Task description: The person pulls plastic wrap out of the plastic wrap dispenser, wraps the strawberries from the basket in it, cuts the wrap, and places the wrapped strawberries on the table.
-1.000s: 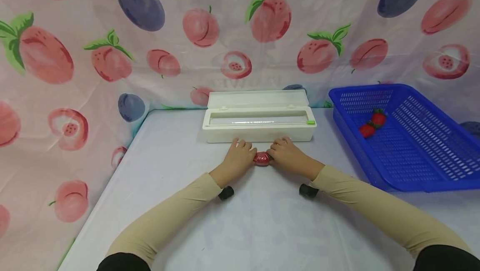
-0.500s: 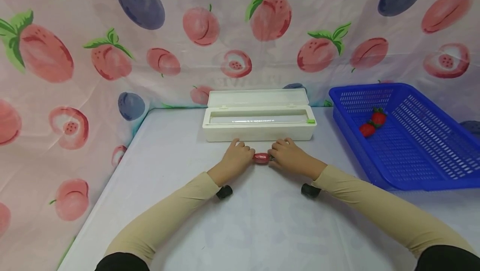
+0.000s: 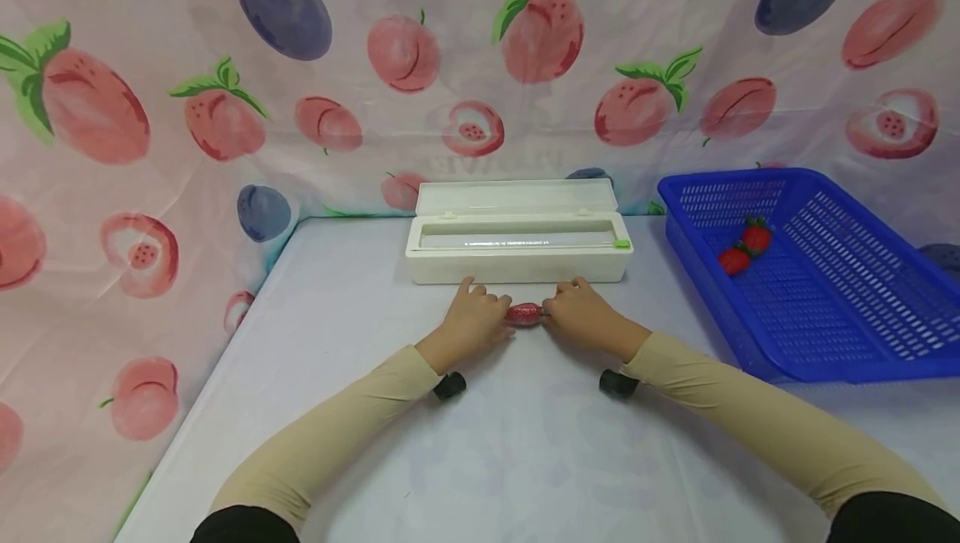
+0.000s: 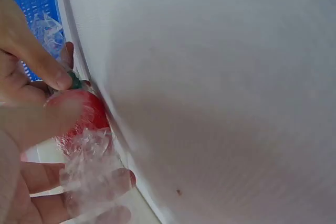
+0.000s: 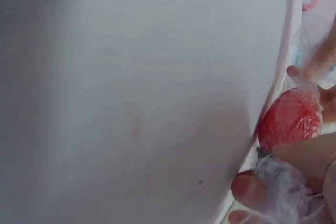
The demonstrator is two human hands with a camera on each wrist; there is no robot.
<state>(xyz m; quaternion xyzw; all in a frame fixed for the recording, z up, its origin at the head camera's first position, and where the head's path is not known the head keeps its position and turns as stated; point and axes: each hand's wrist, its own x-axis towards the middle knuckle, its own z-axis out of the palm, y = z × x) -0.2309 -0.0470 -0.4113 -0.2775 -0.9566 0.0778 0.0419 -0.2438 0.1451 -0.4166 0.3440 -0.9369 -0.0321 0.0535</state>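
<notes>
A red strawberry [image 3: 524, 314] with a green top, wrapped in clear plastic film [image 5: 289, 190], hangs between both hands in front of the white box. My right hand [image 3: 591, 319] pinches the twisted film beside the green top [image 4: 75, 81]. At the other end, the left hand [image 3: 472, 319] has its fingers under the loose film tail [image 4: 92, 166]. Its thumb [image 4: 47, 121], blurred, is lifted off the film and crosses in front of the strawberry in the left wrist view.
Behind the hands stands a long white film dispenser box [image 3: 517, 266], its lid [image 3: 517, 198] raised and a green slider [image 3: 622, 244] at its right end. On the right is a blue basket [image 3: 750, 351] with two strawberries [image 3: 735, 259]. A fruit-patterned cloth [image 3: 337, 176] rises behind the table.
The wrapped strawberry has turned about its length between the hands. The left thumb has come away from the film, while both arms stay nearly in place.
</notes>
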